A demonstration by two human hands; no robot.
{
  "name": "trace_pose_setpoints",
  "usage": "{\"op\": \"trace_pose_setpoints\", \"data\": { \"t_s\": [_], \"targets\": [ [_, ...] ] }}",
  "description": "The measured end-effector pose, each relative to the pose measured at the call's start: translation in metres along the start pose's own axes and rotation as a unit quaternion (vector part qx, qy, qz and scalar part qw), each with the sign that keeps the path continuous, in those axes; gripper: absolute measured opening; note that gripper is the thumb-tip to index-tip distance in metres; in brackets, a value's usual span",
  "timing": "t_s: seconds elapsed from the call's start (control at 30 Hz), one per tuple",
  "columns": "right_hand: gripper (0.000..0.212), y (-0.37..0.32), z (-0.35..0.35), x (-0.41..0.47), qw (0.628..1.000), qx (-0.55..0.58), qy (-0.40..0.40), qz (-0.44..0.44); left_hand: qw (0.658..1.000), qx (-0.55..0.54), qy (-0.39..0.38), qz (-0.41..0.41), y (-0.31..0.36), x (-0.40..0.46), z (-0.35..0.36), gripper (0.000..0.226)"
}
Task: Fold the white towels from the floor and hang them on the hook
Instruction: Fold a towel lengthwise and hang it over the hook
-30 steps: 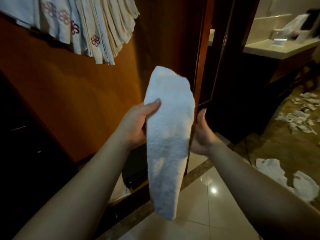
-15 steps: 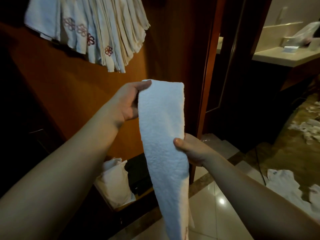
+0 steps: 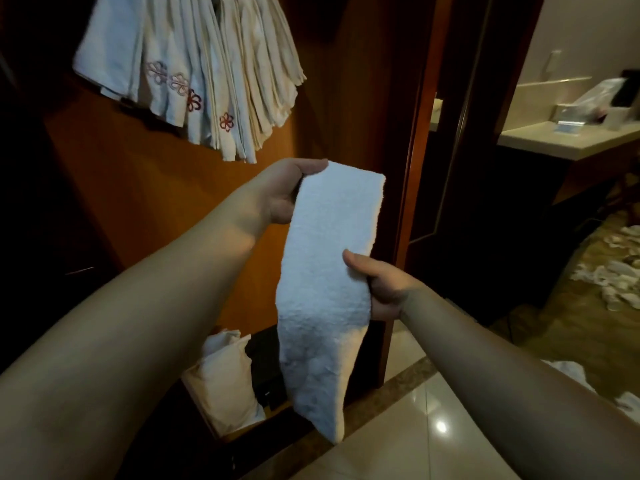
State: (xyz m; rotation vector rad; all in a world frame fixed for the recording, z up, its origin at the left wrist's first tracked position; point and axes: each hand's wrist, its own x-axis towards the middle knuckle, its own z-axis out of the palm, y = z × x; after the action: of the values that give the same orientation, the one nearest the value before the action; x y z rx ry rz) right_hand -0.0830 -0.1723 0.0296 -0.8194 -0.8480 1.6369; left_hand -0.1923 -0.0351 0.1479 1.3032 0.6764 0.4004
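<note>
A white towel (image 3: 323,271), folded into a long narrow strip, hangs upright in front of me. My left hand (image 3: 285,190) pinches its top left corner. My right hand (image 3: 379,287) grips its right edge about halfway down, thumb on the front. Above and to the left, several folded white towels (image 3: 194,74) with red flower embroidery hang in a bunch against the wooden wall; the hook itself is hidden. More white towels (image 3: 620,282) lie scattered on the floor at the right.
An orange wooden wall panel (image 3: 145,188) stands behind the towel, with a dark door frame (image 3: 415,133) to its right. A white bag (image 3: 221,379) sits on a low shelf below. A pale counter (image 3: 568,140) with items is at the far right. Glossy tiles (image 3: 415,438) cover the floor.
My left hand rose to the towel's top corner and my right hand slid down its right edge. The view tilted up, bringing the hanging towels lower in frame.
</note>
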Motion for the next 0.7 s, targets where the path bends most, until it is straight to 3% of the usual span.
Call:
{"op": "trace_pose_setpoints", "data": {
  "t_s": [0.07,0.17,0.23,0.3,0.37,0.47,0.5,0.6,0.7],
  "targets": [
    [0.064,-0.010,0.009,0.004,0.999,-0.028,0.021,-0.007,0.996,0.079,0.030,0.019,0.003,0.003,-0.004,0.039],
    [0.056,-0.027,0.015,0.007,0.994,-0.049,0.080,-0.047,0.980,0.191,0.052,-0.023,-0.003,0.007,-0.018,0.069],
    [0.052,-0.037,0.017,0.007,0.988,-0.062,0.120,-0.069,0.966,0.239,0.099,-0.029,-0.012,0.009,-0.023,0.076],
    [0.058,-0.045,0.021,0.007,0.980,-0.093,0.152,-0.089,0.963,0.188,0.189,0.035,-0.024,0.009,-0.021,0.062],
    [0.071,-0.051,0.025,0.008,0.968,-0.131,0.183,-0.113,0.942,0.150,0.260,0.149,-0.040,-0.002,-0.016,0.042],
    [0.094,-0.059,0.033,0.011,0.950,-0.165,0.217,-0.152,0.897,0.179,0.255,0.313,-0.074,-0.034,-0.005,0.015],
    [0.096,-0.061,0.037,0.013,0.946,-0.169,0.225,-0.164,0.897,0.177,0.231,0.334,-0.087,-0.044,0.000,0.019],
    [0.083,-0.071,0.049,0.018,0.936,-0.165,0.248,-0.190,0.909,0.217,0.161,0.316,-0.120,-0.057,0.017,0.065],
    [0.085,-0.079,0.062,0.023,0.924,-0.174,0.276,-0.198,0.870,0.339,0.206,0.294,-0.127,-0.049,0.026,0.076]
  ]
}}
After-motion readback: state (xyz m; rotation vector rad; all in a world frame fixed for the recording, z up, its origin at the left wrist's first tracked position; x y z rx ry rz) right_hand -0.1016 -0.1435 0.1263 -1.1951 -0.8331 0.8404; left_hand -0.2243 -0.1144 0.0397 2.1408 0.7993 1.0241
